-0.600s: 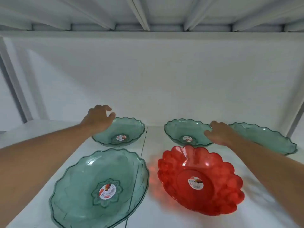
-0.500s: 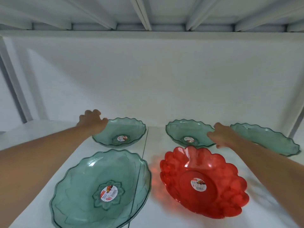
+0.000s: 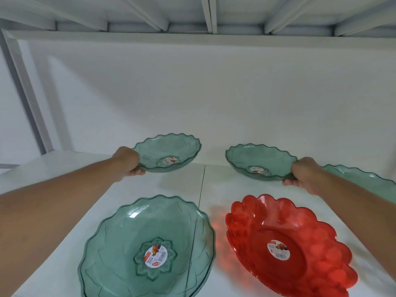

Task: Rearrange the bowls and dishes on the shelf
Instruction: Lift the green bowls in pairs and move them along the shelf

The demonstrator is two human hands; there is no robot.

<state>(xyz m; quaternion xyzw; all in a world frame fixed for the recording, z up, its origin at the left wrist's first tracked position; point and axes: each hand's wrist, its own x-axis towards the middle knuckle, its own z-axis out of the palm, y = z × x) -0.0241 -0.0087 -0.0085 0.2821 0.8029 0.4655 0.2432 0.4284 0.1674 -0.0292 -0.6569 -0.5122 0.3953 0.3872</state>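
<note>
Two small green scalloped bowls sit at the back of the white shelf (image 3: 214, 185). My left hand (image 3: 128, 160) grips the left rim of the left green bowl (image 3: 171, 148), which is raised and tilted off the shelf. My right hand (image 3: 304, 175) grips the right rim of the right green bowl (image 3: 257, 159), also lifted a little. In front lie a large green dish (image 3: 128, 243) on the left and a red scalloped dish (image 3: 300, 236) on the right, each with a sticker in its middle.
Another green dish (image 3: 368, 183) lies at the far right, partly hidden behind my right forearm. A white back wall closes the shelf, a grey upright post (image 3: 25, 95) stands at the left, and a ribbed shelf underside (image 3: 210, 16) runs overhead.
Both hands have closed on the rims of the two back bowls. Both bowls have come up off the shelf, the left one higher and tilted.
</note>
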